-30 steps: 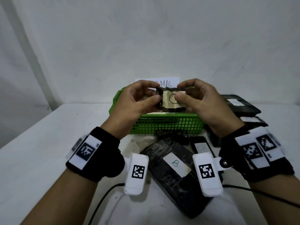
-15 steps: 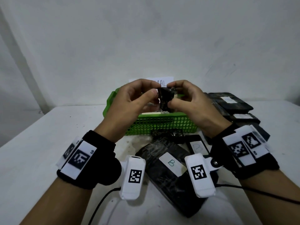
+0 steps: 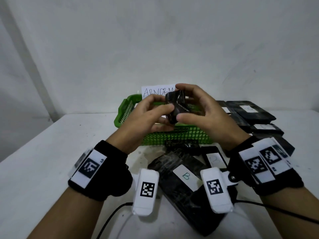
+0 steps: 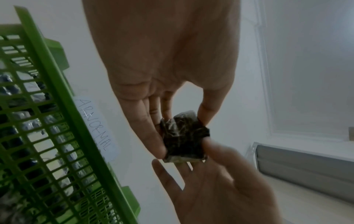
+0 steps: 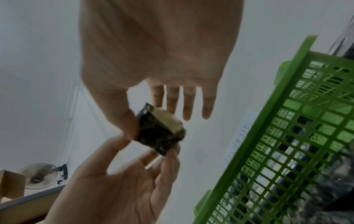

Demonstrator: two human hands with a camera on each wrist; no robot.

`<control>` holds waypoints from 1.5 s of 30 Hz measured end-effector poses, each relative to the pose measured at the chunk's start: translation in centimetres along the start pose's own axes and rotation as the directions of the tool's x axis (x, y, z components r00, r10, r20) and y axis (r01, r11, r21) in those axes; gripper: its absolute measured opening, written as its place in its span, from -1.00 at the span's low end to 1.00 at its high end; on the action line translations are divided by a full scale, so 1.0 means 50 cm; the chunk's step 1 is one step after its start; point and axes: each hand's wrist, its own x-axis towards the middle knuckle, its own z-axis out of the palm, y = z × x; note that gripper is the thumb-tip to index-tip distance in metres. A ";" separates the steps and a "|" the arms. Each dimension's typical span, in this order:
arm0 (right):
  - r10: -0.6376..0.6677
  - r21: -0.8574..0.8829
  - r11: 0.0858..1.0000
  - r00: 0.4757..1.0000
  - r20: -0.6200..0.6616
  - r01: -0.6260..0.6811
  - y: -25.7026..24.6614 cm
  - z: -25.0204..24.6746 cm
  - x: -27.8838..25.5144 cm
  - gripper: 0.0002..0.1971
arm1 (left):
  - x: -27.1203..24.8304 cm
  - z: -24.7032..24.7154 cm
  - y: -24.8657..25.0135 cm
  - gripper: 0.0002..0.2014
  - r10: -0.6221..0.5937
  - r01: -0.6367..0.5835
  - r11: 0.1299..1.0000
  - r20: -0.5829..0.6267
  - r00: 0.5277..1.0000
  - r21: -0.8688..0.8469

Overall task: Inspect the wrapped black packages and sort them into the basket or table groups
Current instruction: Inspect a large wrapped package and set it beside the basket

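Observation:
A small black wrapped package (image 3: 175, 106) is held in the air over the green basket (image 3: 124, 110). My left hand (image 3: 155, 110) pinches its left side between thumb and fingers. My right hand (image 3: 193, 107) pinches the right side, thumb below and fingers arched over the top. In the left wrist view the package (image 4: 184, 136) shows its crinkled black wrap. In the right wrist view the package (image 5: 161, 133) shows a pale label face turned away from me, with my right thumb on its edge.
A paper sign reading ABNORMAL (image 3: 155, 91) stands behind the basket. More black packages lie on the white table (image 3: 43, 161): a large one labelled B (image 3: 183, 187), a small labelled one (image 3: 215, 159), and a stack at the right (image 3: 250, 111). Cables run along the table's near edge.
The package has been turned between my hands: its pale label faced me a second ago, now the black wrap does. Both hands rose slightly, uncovering more of the sign.

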 end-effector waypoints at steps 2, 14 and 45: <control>0.061 0.083 0.995 0.998 -0.005 -0.061 0.003 -0.004 0.004 -0.42 | 0.001 -0.006 -0.005 -0.64 0.042 -0.041 0.999 -0.003 0.999 0.028; -0.012 -0.072 0.997 0.983 -0.185 -0.001 0.013 0.007 0.010 -0.69 | -0.005 -0.002 -0.010 -0.60 0.165 -0.178 0.962 0.080 0.983 0.206; 0.220 0.097 0.972 0.975 -0.033 -0.216 -0.015 -0.012 0.008 -0.68 | -0.002 -0.012 -0.015 -0.64 0.183 -0.194 0.953 0.068 0.981 0.232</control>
